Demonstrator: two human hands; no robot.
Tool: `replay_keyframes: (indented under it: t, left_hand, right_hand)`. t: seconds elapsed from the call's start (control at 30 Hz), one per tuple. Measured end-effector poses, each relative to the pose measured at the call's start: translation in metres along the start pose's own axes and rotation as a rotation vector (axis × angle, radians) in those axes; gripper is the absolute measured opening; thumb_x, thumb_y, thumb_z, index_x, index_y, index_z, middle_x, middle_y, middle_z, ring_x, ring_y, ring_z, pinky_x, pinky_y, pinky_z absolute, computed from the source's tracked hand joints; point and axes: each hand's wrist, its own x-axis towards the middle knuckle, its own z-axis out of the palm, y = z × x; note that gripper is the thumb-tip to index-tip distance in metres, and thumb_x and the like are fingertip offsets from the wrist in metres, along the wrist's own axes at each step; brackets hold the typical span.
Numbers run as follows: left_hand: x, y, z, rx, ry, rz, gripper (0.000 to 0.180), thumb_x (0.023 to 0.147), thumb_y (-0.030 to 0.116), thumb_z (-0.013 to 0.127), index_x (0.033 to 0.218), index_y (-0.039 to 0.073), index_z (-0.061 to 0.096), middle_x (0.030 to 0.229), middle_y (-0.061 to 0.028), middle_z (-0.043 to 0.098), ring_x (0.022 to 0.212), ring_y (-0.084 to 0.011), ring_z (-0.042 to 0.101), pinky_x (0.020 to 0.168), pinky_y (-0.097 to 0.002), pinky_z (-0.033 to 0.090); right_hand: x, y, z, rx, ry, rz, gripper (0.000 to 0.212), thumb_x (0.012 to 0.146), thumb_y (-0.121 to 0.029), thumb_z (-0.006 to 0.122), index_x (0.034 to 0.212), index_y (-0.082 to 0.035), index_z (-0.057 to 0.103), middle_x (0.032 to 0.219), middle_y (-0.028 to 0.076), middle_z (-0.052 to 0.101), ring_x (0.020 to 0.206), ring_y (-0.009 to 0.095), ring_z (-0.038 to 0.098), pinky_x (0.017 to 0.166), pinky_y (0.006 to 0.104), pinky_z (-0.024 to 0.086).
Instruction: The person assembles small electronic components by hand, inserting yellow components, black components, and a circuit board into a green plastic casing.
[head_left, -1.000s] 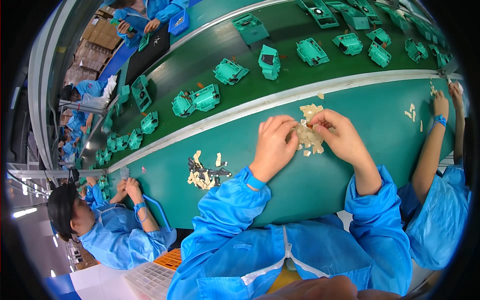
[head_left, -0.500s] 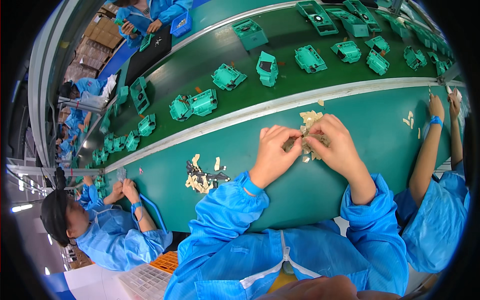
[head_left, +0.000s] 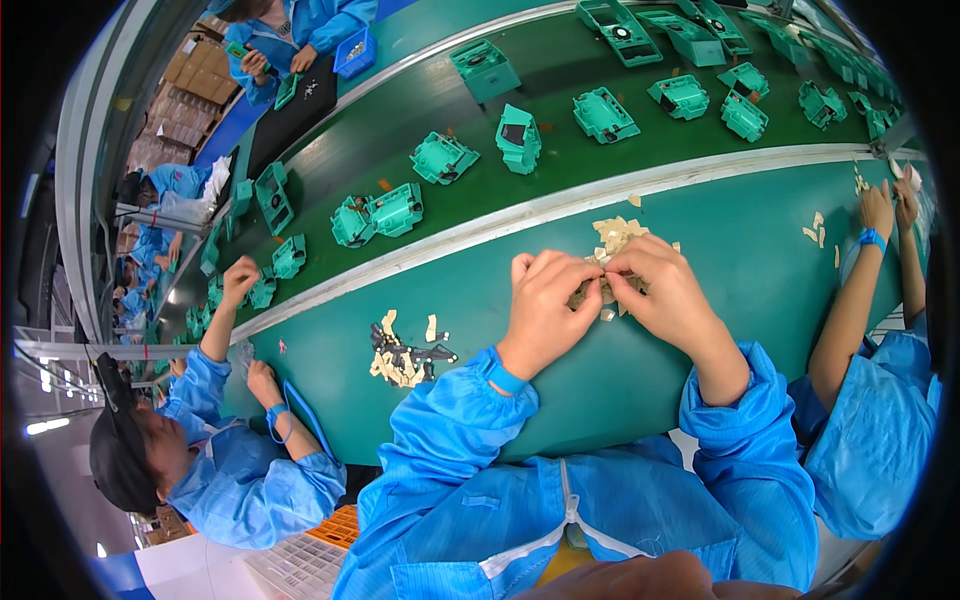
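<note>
Over a pile of small cream-coloured flat pieces (head_left: 614, 234), my left hand (head_left: 545, 303) and my right hand (head_left: 668, 298) meet fingertip to fingertip. Both are closed in a pinch, thumb against forefinger. Whatever lies between the fingertips is too small and too covered to name. Part of the pile is hidden under my hands. To the left of my left hand, a cluster of small black parts (head_left: 408, 357) lies on the green table (head_left: 520, 420), mixed with more cream pieces (head_left: 388, 322). A blue band circles my left wrist.
Beyond a pale rail (head_left: 470, 230), a green conveyor carries several teal plastic housings (head_left: 518, 140). At left a person reaches a hand (head_left: 240, 278) over the rail; at right another person's hands (head_left: 878, 208) are near loose cream pieces (head_left: 818, 230). Across the conveyor sits a blue bin (head_left: 358, 52).
The left neighbour's hand has risen from the table toward the housings on the conveyor. My hands stay pinched over the pile, the right fingertips now closer to the left. The view has shifted slightly.
</note>
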Motion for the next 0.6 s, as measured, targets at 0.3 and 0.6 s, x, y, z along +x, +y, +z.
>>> replay_keyframes:
  t: [0.3, 0.6]
  left_hand:
    - [-0.001, 0.004, 0.006, 0.018, 0.024, 0.045, 0.013, 0.077, 0.004, 0.076, 0.088, 0.009, 0.072, 0.086, -0.0002, 0.071, 0.085, -0.0195, 0.063, 0.078, -0.0356, 0.036]
    - [0.001, 0.010, 0.009, 0.008, 0.032, 0.028, 0.013, 0.077, 0.004, 0.076, 0.088, 0.008, 0.072, 0.087, -0.0020, 0.072, 0.087, -0.0218, 0.065, 0.079, -0.0361, 0.039]
  right_hand:
    - [-0.003, 0.004, -0.003, -0.008, -0.008, 0.007, 0.010, 0.079, -0.001, 0.071, 0.088, 0.002, 0.068, 0.085, 0.014, 0.066, 0.085, 0.033, 0.063, 0.076, 0.0424, 0.052]
    - [-0.004, 0.005, -0.010, 0.062, -0.017, 0.058, 0.010, 0.079, -0.001, 0.071, 0.088, 0.002, 0.067, 0.082, 0.012, 0.065, 0.080, 0.029, 0.064, 0.072, 0.0387, 0.053]
